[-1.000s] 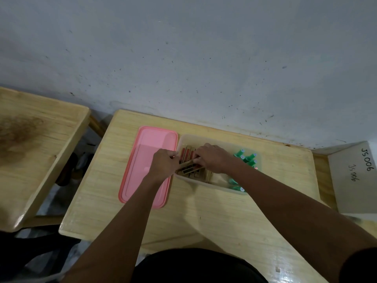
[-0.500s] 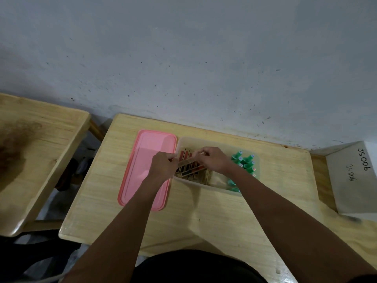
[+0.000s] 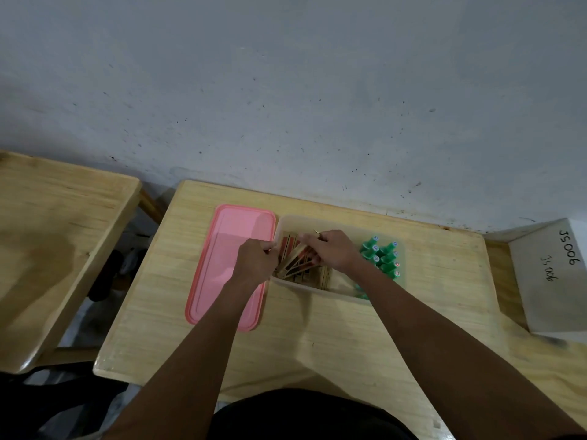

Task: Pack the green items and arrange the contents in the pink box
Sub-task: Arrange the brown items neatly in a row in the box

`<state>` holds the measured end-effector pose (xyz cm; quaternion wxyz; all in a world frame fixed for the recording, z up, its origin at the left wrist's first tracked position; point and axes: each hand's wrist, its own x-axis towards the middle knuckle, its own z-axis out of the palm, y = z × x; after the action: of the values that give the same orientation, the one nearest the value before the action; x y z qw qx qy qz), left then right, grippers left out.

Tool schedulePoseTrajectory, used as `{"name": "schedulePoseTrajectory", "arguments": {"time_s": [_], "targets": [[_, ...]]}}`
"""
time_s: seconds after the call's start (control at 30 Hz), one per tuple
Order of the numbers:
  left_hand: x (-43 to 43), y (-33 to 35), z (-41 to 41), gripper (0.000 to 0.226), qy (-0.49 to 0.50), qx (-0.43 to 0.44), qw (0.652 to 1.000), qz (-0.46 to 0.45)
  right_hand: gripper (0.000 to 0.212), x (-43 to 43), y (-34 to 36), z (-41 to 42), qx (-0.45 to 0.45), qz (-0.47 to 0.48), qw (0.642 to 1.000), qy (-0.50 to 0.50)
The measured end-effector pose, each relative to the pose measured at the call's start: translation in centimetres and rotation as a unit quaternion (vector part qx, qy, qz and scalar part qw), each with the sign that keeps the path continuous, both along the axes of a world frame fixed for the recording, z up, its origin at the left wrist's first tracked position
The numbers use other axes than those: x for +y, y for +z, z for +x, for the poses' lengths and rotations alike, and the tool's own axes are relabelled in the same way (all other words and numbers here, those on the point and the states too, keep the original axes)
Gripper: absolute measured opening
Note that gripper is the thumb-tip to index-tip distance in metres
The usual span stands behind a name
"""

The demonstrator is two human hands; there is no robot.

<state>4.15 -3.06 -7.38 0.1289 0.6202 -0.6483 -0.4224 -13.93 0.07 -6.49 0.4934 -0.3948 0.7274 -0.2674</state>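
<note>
A translucent box (image 3: 320, 289) stands on the wooden desk, its pink lid (image 3: 222, 262) lying flat to its left. Several green bottles (image 3: 382, 255) stand upright in the box's right end. The left end holds several thin tan and red packets (image 3: 293, 265). My left hand (image 3: 255, 260) grips the box's left edge and the near ends of the packets. My right hand (image 3: 333, 249) is over the middle of the box, its fingers curled on the far ends of the same packets, which lie tilted between both hands.
The desk (image 3: 317, 338) meets a grey wall at its far edge. A second wooden desk (image 3: 50, 236) stands to the left across a gap. A grey box marked JS006 (image 3: 549, 277) sits at the right edge.
Both hands stay on the packets in the box's left end; the right hand has shifted slightly and the packets sit more tilted. The camera has tipped a little.
</note>
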Motion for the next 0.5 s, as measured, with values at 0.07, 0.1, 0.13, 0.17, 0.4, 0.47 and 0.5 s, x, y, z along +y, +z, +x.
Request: {"name": "schedulePoseTrajectory", "arguments": {"time_s": [0.07,0.1,0.13,0.17,0.4,0.47,0.5], "targets": [[0.0,-0.1,0.0,0.032,-0.005,-0.001,1.0,-0.002,0.041,0.1,0.1,0.4,-0.016,-0.003,1.0,-0.024],[0.0,0.0,0.0,0.032,-0.006,-0.002,1.0,-0.002,0.04,0.1,0.0,0.6,-0.024,-0.004,0.999,-0.037],[0.0,0.0,0.0,0.032,-0.005,-0.001,1.0,-0.003,0.039,0.1,-0.1,0.8,-0.032,-0.004,0.998,-0.051],[0.0,0.0,0.0,0.032,-0.003,-0.001,1.0,-0.002,0.038,0.1,-0.3,1.0,-0.039,-0.004,0.997,-0.065],[0.0,0.0,0.0,0.032,0.015,0.011,1.0,0.013,0.036,-1.0,-1.2,2.9,0.002,-0.001,0.993,-0.116],[0.0,0.0,-0.1,0.032,0.022,0.016,1.0,0.016,0.036,-1.3,-1.6,3.4,0.02,-0.004,0.994,-0.109],[0.0,-0.1,0.0,0.032,0.022,0.016,0.999,0.017,0.032,-1.5,-1.7,3.6,0.016,-0.005,0.994,-0.104]]}}
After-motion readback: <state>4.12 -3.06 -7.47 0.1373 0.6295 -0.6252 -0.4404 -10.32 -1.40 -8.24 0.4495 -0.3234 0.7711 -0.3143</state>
